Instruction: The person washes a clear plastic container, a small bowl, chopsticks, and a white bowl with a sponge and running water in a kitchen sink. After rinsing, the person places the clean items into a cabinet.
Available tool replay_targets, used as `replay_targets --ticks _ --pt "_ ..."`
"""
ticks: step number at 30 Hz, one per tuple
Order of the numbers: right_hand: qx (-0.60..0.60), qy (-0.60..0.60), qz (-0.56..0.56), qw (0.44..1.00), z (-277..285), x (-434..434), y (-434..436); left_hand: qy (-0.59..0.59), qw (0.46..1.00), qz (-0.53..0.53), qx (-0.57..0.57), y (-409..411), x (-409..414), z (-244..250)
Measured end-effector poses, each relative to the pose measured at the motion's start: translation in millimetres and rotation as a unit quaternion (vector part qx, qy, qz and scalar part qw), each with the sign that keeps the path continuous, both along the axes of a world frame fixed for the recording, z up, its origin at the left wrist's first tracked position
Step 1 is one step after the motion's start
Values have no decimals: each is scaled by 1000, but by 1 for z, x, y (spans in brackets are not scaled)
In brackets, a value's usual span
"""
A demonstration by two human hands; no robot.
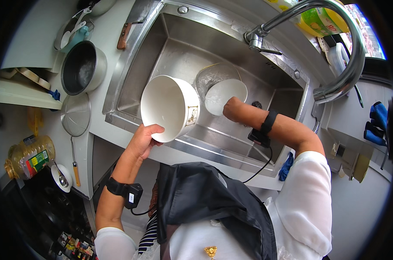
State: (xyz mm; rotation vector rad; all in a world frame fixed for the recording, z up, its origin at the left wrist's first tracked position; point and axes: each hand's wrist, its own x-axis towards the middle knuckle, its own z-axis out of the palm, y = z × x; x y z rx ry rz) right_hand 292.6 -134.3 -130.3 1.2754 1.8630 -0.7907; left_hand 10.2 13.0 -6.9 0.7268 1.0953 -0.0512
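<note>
My left hand (147, 138) grips the rim of a large white bowl (165, 107), thumb inside. This bowl is tilted over the sink's front edge, and a printed picture shows on its side. Lower in the steel sink (183, 48), my right hand (233, 110) is closed at the rim of a smaller white bowl (225, 94); its fingertips are hidden. The smaller bowl overlaps a clear bowl (212, 73) with a thin gold-coloured rim and what looks like water in it. A dark metal scouring pad (256, 104) lies just beyond my right wrist.
A chrome faucet (355, 65) arches over the right side. Left of the sink are a wooden-handled knife (123, 36), a cooking pot (100, 66), a mesh strainer (75, 117) and an oil bottle (30, 157). A blue cloth (286, 167) hangs at the front right corner.
</note>
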Motion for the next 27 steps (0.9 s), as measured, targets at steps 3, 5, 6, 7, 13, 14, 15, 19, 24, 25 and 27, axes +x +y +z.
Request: replay_targets --ticks 3,5,6,7,13,14,15,19,24,25,27 --pt "3 109 -97 989 31 14 18 2 1000 9 1 0 -2 0" --pt "41 175 -191 965 32 19 20 -3 1000 18 3 0 -4 0" --pt "78 201 -234 948 25 23 11 -3 1000 18 5 0 -3 0" --pt "114 228 -274 927 17 26 4 -2 1000 20 6 0 -2 0" --pt "351 97 -123 923 -67 33 -41 -1 1000 -2 5 0 -7 -5" --pt "389 8 -77 918 -76 30 -44 1 1000 -4 6 0 -7 -5" --pt "422 -81 -30 903 -78 28 -43 3 1000 -4 6 -1 -7 -6" --pt "222 -134 -154 953 -81 10 -17 12 1000 -3 11 -4 -7 -7" --pt "227 96 -311 918 -123 1 3 9 1000 16 6 -8 3 -3" --pt "204 47 -294 932 -101 -6 11 11 1000 24 7 -8 -1 -5" --pt "160 -59 -260 950 -53 -12 19 8 999 36 8 -9 -4 -5"
